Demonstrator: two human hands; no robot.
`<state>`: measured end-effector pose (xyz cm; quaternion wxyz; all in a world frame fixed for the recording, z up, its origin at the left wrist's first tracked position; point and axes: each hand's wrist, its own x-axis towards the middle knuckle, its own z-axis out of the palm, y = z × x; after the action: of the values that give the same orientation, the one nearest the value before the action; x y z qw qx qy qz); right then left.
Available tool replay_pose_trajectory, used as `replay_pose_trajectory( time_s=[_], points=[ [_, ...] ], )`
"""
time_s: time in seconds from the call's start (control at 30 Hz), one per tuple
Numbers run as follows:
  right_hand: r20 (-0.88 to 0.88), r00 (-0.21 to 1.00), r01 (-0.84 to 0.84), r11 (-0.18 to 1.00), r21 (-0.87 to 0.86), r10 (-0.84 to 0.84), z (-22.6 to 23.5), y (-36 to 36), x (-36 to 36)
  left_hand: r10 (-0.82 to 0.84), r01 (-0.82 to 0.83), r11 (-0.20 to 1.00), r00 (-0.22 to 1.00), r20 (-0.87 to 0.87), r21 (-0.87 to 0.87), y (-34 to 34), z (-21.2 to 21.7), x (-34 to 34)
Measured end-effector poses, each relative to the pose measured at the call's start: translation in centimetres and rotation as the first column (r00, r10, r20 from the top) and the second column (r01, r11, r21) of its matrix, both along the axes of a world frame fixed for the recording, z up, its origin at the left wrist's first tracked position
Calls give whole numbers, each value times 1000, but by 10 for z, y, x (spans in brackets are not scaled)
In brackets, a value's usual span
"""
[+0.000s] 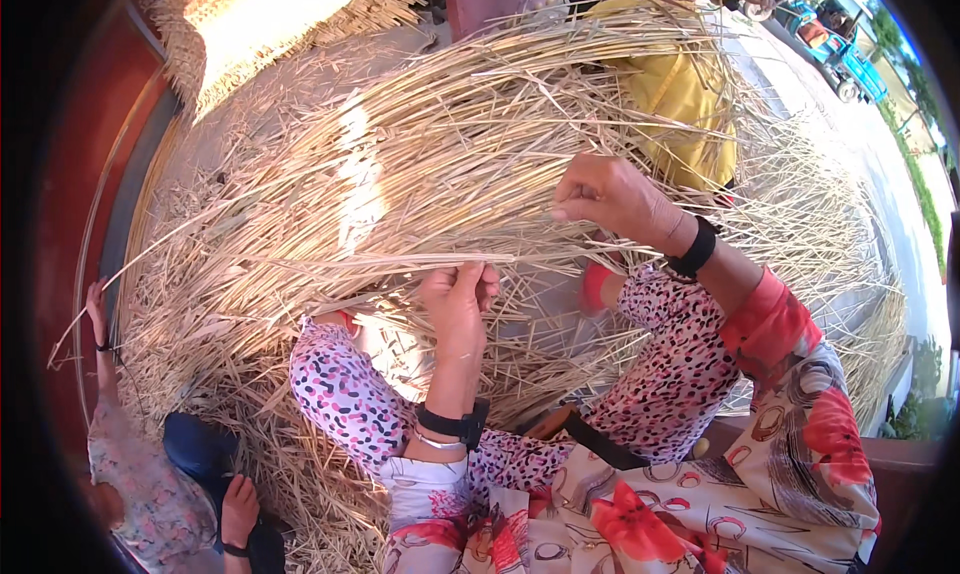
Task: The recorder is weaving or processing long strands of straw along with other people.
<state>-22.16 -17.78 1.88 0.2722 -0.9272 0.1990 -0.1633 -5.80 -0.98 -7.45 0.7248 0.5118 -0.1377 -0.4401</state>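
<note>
A big heap of dry, pale reed stalks spreads over the ground in front of me. My left hand is closed on a thin bundle of stalks that runs out to the left. My right hand is raised higher on the right, fingers pinched on stalks in the heap. Both wrists carry black bands. My knees in pink spotted cloth sit under the hands.
A person in yellow sits across the heap at the top. Another person's raised hand and patterned sleeve show at lower left. A woven mat lies at the top left. A paved road with a blue vehicle runs along the right.
</note>
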Motion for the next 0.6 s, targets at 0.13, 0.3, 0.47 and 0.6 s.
replay_pose_trajectory(
  time_s=[0.13,0.3,0.47,0.6],
  points=[
    [-6,943,-316,892,-324,333,-21,50,56,54,-57,998,991,126,21,19,9,12],
    [11,960,-228,804,-549,280,5,64,29,-59,58,977,998,2,-204,-4,3,-16],
    [518,839,314,926,-212,-166,26,37,20,51,-50,999,987,-152,14,22,-31,13],
    [598,783,441,832,-338,-171,63,22,-4,43,-42,999,991,-127,7,18,-35,-1]
  ],
)
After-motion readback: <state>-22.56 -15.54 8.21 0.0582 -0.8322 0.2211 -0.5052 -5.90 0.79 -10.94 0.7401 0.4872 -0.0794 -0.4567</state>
